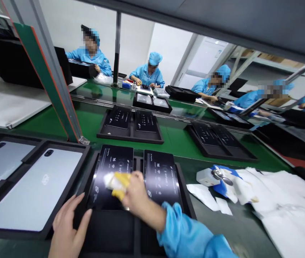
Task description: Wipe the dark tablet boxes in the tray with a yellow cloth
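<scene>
In my right hand (135,193) is a crumpled white wipe (110,180), pressed on the left dark tablet (115,161). Yellow coverings, apparently finger cots, show at its fingertips; motion blurs them. This tablet and a second dark tablet (159,166), both printed with white text and icons, lie side by side in a black foam tray (109,233). My left hand (68,225) is open, fingers apart and empty, by the tray's left edge. Left of it, silver tablets (34,193) lie back-up in another black tray (81,157).
On the green conveyor (172,134) beyond stand two more trays with dark tablets (119,117). At right lie a white bottle with a metal top (207,177), wipes (202,195) and white sheeting (292,211). A metal post (53,71) rises at left. Several blue-clad co-workers (148,73) sit opposite.
</scene>
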Tool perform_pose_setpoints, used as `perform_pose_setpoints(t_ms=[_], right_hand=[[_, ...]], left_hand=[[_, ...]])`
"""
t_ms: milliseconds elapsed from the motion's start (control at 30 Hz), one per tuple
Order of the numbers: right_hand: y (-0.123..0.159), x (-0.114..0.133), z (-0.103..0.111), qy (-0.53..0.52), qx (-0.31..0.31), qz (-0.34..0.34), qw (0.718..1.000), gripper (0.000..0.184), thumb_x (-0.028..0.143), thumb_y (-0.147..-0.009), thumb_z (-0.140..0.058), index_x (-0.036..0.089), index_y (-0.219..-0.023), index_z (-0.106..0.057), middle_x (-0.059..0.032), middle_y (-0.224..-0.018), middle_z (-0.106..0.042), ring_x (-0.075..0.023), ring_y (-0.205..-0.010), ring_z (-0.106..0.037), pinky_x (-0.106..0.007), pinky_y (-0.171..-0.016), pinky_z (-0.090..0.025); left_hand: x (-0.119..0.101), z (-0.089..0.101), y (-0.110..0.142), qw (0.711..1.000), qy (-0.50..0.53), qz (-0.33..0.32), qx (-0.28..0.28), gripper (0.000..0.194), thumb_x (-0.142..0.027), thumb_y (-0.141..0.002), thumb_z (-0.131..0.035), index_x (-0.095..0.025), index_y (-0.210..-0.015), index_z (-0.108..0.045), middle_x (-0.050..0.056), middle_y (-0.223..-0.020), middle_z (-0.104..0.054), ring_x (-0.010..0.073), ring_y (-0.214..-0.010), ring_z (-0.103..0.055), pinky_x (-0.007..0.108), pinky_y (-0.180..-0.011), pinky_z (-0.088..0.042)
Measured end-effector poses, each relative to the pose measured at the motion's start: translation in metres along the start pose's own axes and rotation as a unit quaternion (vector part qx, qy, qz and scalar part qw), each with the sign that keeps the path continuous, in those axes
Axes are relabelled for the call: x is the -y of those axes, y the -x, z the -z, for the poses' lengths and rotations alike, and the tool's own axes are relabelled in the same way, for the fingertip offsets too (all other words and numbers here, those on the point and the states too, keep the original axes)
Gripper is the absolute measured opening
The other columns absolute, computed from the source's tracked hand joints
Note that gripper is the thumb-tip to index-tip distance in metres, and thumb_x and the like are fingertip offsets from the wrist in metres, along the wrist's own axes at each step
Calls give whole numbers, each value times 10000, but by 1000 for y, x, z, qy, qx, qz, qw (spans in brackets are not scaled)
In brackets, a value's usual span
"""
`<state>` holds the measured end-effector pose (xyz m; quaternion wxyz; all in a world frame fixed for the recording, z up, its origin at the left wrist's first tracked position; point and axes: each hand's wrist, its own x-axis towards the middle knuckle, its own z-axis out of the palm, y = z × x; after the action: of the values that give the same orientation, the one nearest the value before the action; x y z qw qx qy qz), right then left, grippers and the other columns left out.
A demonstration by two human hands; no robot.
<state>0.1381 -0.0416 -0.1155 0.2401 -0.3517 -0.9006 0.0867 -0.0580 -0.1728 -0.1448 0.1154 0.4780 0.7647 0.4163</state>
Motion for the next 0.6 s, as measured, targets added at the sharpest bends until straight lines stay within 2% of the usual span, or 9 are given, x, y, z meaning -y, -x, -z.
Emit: perform_pose_setpoints(t_ms=[33, 100, 133, 200, 300, 400, 467, 533, 600], right_hand=[[-19, -17, 11, 7, -8, -50, 999, 487, 418, -892, -703, 249, -1335, -597, -81, -1208, -706, -239, -1083, -626, -416, -988, -322], [-51, -45, 29, 22, 2, -111, 994, 480, 383, -890, -730, 236, -1330, -609, -89, -1204, -709, -237, -1111, -622, -410, -999, -312], [-62, -55, 33, 27, 10, -126, 992, 473, 378, -892, -734, 236, -1327, -614, -91, -1199, -711, -239, -1117, -620, -415, -1012, -303], [-69, -62, 32, 32, 24, -132, 990, 466, 377, -891, -739, 232, -1318, -621, -98, -1197, -710, -246, -1124, -616, -432, -1031, -285], [-41, -47, 18, 18, 38, -87, 995, 505, 401, -874, -747, 231, -1328, -606, -102, -1219, -698, -253, -1122, -611, -450, -1035, -277], [12, -19, 10, -24, 71, 33, 997, 506, 441, -894, -687, 273, -1353, -561, -72, -1226, -694, -239, -1057, -626, -474, -1042, -262], [42, -4, 9, -48, 97, 107, 988, 468, 434, -921, -633, 315, -1362, -532, -38, -1242, -689, -215, -983, -636, -480, -1055, -245], [57, 4, 9, -61, 123, 153, 979, 451, 440, -933, -609, 346, -1364, -516, -5, -1216, -697, -185, -895, -639, -470, -1059, -241], [52, 0, 7, -39, 143, 181, 972, 466, 498, -923, -608, 366, -1359, -515, 22, -1166, -714, -164, -840, -641, -446, -1050, -255]], left_hand=[[1, -3, -1, 993, -81, -77, 24, 534, -530, -861, -525, -257, -1320, -542, 97, -1370, -602, 319, -1341, -457, 593, -1169, -232], [4, -11, -5, 953, -223, -202, 36, 524, -444, -909, -454, -247, -1395, -476, 94, -1418, -579, 336, -1384, -399, 640, -1160, -144], [6, -15, -6, 938, -264, -223, 37, 522, -414, -928, -419, -227, -1414, -461, 98, -1427, -572, 349, -1396, -380, 660, -1150, -127], [9, -21, -10, 928, -307, -205, 51, 544, -411, -953, -350, -161, -1425, -460, 133, -1421, -569, 374, -1415, -349, 682, -1132, -151], [11, -24, -11, 926, -329, -171, 70, 567, -435, -969, -295, -146, -1423, -472, 139, -1379, -598, 380, -1434, -325, 690, -1121, -183], [14, -22, -8, 927, -330, -171, 45, 556, -427, -971, -280, -149, -1395, -506, 152, -1343, -619, 364, -1409, -369, 675, -1132, -187], [17, -22, -7, 929, -332, -159, 48, 585, -457, -955, -301, -153, -1425, -471, 154, -1377, -596, 351, -1412, -372, 649, -1142, -209], [20, -21, -7, 928, -335, -146, 70, 634, -507, -926, -347, -181, -1465, -421, 144, -1426, -559, 340, -1425, -367, 629, -1137, -251], [21, -23, -8, 927, -342, -139, 70, 650, -518, -909, -356, -190, -1467, -422, 154, -1448, -536, 346, -1417, -389, 623, -1117, -295]])
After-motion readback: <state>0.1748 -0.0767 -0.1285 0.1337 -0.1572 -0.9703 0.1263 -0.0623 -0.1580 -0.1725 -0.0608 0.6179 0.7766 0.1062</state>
